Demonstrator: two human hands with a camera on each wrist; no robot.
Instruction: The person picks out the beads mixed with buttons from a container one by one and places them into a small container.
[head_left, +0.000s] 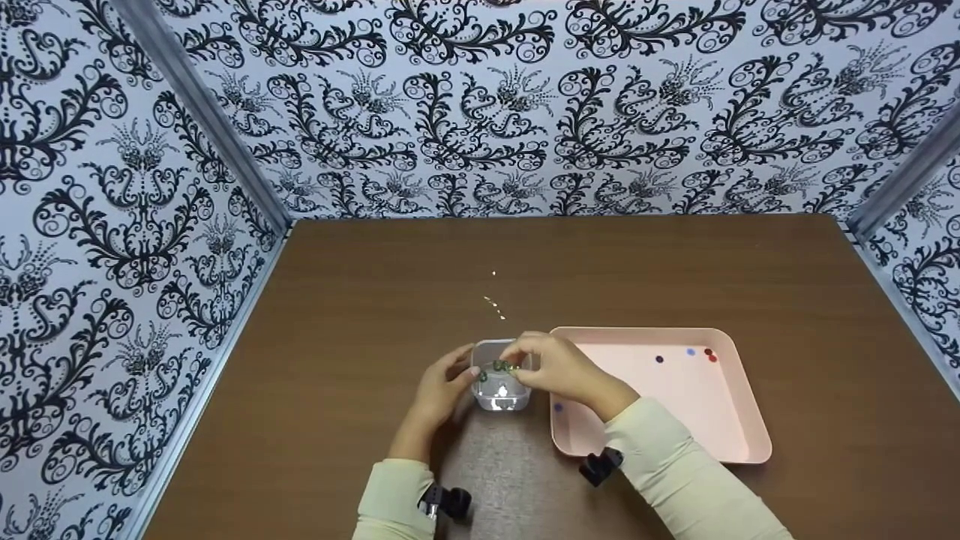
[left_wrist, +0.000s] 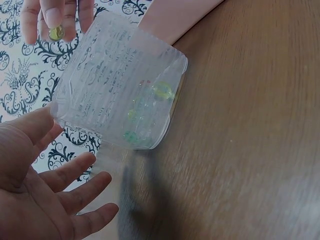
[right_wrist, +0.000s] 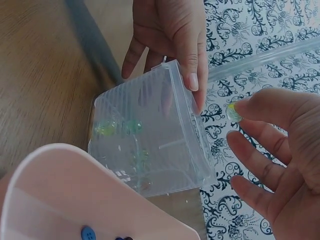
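A clear plastic container [head_left: 502,403] stands on the brown table with several greenish-yellow marbles [left_wrist: 162,91] in its bottom. My left hand [head_left: 441,386] pinches its left rim between thumb and index finger, the other fingers spread apart beside the wall. Over the container's opening is my right hand [head_left: 559,367], which pinches one clear marble with a yellow-green swirl [right_wrist: 233,112] between thumb and fingertip. That held marble [left_wrist: 56,33] is above the rim and apart from the container in the left wrist view.
A pink tray [head_left: 754,420] sits just right of the container, under my right forearm. Several small buttons lie in it, among them a blue button [right_wrist: 88,233] and a red button [head_left: 712,358]. Black-and-white patterned walls [head_left: 480,112] stand behind and beside the table [head_left: 360,300].
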